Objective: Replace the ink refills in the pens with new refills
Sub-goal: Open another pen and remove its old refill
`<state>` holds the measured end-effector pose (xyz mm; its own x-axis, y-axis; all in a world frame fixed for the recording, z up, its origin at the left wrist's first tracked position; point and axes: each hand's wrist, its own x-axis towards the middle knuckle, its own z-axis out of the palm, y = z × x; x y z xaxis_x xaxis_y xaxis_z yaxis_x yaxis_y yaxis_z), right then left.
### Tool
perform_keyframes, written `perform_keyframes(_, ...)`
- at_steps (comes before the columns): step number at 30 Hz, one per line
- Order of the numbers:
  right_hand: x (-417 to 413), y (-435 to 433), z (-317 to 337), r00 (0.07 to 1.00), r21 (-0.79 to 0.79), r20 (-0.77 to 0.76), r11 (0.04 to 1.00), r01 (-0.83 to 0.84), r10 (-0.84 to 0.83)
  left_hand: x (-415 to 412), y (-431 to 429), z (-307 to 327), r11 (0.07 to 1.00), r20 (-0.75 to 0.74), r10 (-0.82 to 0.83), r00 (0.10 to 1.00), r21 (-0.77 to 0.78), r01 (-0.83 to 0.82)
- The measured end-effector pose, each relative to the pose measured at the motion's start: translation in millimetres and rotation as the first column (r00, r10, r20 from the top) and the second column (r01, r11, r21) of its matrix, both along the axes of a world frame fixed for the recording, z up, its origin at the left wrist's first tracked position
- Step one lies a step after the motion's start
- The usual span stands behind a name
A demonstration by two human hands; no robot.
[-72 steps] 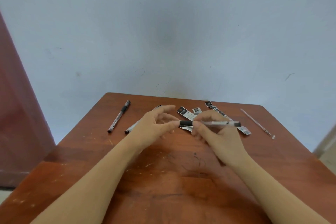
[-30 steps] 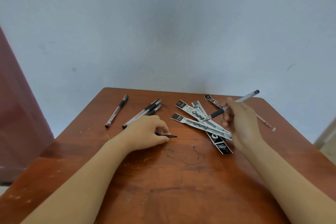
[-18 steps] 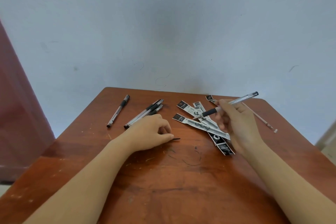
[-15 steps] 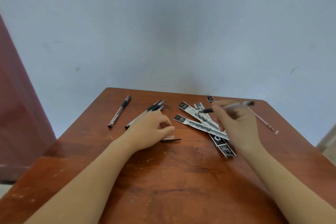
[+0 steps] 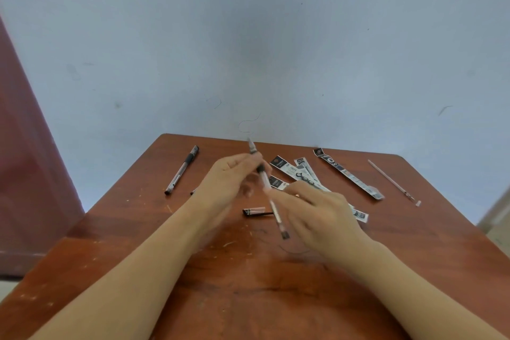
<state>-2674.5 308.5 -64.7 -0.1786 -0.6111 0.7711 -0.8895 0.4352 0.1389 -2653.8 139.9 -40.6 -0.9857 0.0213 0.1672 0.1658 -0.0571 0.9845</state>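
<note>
Head cam: pen [image 5: 265,181] is up off the table [image 5: 248,298], tip at 12, tail at 6. Left hand [image 5: 234,179] pinches the grip end, right hand [image 5: 317,210] pinches the barrel — blurry, so probably. Cap [image 5: 254,211] lies at 5 o'clock from the left hand. I'd keep the barrel steady and twist only the grip — low, so bits can't roll off.

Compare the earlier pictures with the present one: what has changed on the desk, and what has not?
The left hand let go of the cap, left on the table, and rose to grip the pen, which the right hand swung across to it. The lone pen, refill packets and loose refill stayed put.
</note>
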Motion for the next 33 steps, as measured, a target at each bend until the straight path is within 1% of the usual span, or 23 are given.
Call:
perform_keyframes(1,1.2,0.5,1.2,0.994,-0.087,0.110,0.996,0.016,-0.006,-0.5,-2.4,2.9,0.998,-0.004,0.026,1.000,0.051,-0.026)
perform_keyframes(2,3.3,0.9,4.2,0.966,-0.202,0.260,0.978,0.054,0.001,0.2,-5.0,5.8,0.995,-0.006,0.047,0.999,0.090,-0.047)
perform_keyframes(3,5.6,1.2,8.9,0.904,-0.322,0.426,0.939,0.119,0.032,2.4,-6.1,9.4,0.991,-0.018,0.053,0.998,0.125,-0.050)
perform_keyframes(4,6.5,1.9,13.5,0.808,-0.415,0.581,0.890,0.191,0.097,5.6,-6.4,12.8,0.990,-0.045,0.047,0.998,0.135,-0.041)
perform_keyframes(5,6.6,2.4,17.8,0.693,-0.475,0.696,0.844,0.251,0.186,8.9,-6.5,15.2,0.995,-0.088,0.050,0.995,0.092,-0.042)
perform_keyframes(6,6.6,3.1,22.0,0.595,-0.508,0.761,0.809,0.296,0.260,11.1,-6.4,15.8,0.997,-0.150,0.066,0.987,-0.032,-0.071)
perform_keyframes(7,6.4,4.0,24.7,0.528,-0.518,0.793,0.793,0.321,0.304,11.2,-6.4,14.2,0.964,-0.233,0.081,0.969,-0.228,-0.136)
perform_keyframes(8,6.8,3.9,27.0,0.482,-0.520,0.810,0.787,0.331,0.333,10.2,-7.0,11.2,0.868,-0.324,0.065,0.944,-0.448,-0.214)
perform_keyframes(9,6.6,3.4,28.0,0.448,-0.515,0.824,0.789,0.335,0.347,8.8,-7.3,7.6,0.726,-0.375,0.013,0.927,-0.634,-0.267)
perform_keyframes(10,7.0,2.6,28.2,0.418,-0.499,0.840,0.797,0.341,0.346,7.8,-7.0,4.2,0.579,-0.392,-0.043,0.919,-0.759,-0.297)
perform_keyframes(11,6.7,1.9,27.5,0.394,-0.469,0.859,0.813,0.345,0.328,6.4,-6.5,0.6,0.473,-0.388,-0.086,0.918,-0.827,-0.305)
perform_keyframes(12,6.6,1.1,27.0,0.372,-0.428,0.880,0.835,0.346,0.297,5.4,-5.6,-1.6,0.423,-0.377,-0.103,0.920,-0.854,-0.303)
perform_keyframes(15,7.2,-0.4,25.0,0.326,-0.301,0.925,0.898,0.320,0.194,3.7,-3.9,-2.1,0.424,-0.401,-0.102,0.910,-0.846,-0.325)
perform_keyframes(18,8.6,-2.0,23.7,0.304,-0.235,0.942,0.922,0.306,0.139,3.7,-2.8,-2.2,0.445,-0.382,-0.126,0.916,-0.846,-0.292)
perform_keyframes(20,8.6,-2.1,23.6,0.284,-0.248,0.945,0.918,0.309,0.160,4.3,-2.5,-0.9,0.461,-0.357,-0.136,0.924,-0.849,-0.260)
perform_keyframes(24,5.4,-2.2,20.4,0.255,-0.350,0.926,0.885,0.308,0.278,5.5,-2.1,0.6,0.494,-0.324,-0.164,0.932,-0.844,-0.207)
perform_keyframes(26,5.0,-2.4,18.9,0.265,-0.360,0.920,0.888,0.287,0.288,6.0,-2.3,1.8,0.500,-0.311,-0.173,0.934,-0.845,-0.189)
perform_keyframes(30,4.7,1.3,19.8,0.345,-0.307,0.912,0.928,0.212,0.223,6.2,-2.9,2.0,0.470,-0.281,-0.176,0.943,-0.866,-0.170)
perform_keyframes(33,4.9,3.4,22.0,0.332,-0.308,0.913,0.935,0.178,0.237,6.4,-3.2,2.0,0.463,-0.280,-0.174,0.944,-0.870,-0.172)
